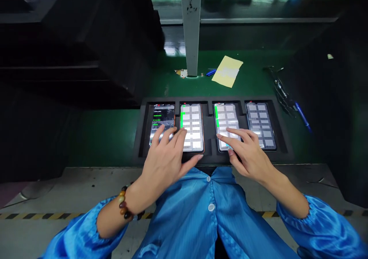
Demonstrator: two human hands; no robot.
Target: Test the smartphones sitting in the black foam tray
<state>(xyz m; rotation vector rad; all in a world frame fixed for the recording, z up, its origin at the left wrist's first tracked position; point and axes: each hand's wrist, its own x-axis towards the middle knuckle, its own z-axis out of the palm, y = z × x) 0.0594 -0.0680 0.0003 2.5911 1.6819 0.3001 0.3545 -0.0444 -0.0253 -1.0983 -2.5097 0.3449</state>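
Note:
A black tray [209,136] holds several lit smartphones in a row. My left hand [165,157] is spread, its fingertips over the dark-screened phone [163,113] at far left and the white-screened phone [193,121] beside it. The left thumb reaches toward the tray's near edge. My right hand [250,151] has its fingers apart over another white-screened phone [227,117], index fingertip at the screen's left side. Farther right, a dimmer grey-screened phone [261,122] lies partly behind my right hand. Neither hand grips anything.
Behind the tray, a grey post [192,28] meets the green tabletop [100,136]. A yellow paper [228,71] lies near a blue pen [211,72]. Cables [281,90] and another blue pen [302,116] are at right. Stacked black trays [94,59] stand at left.

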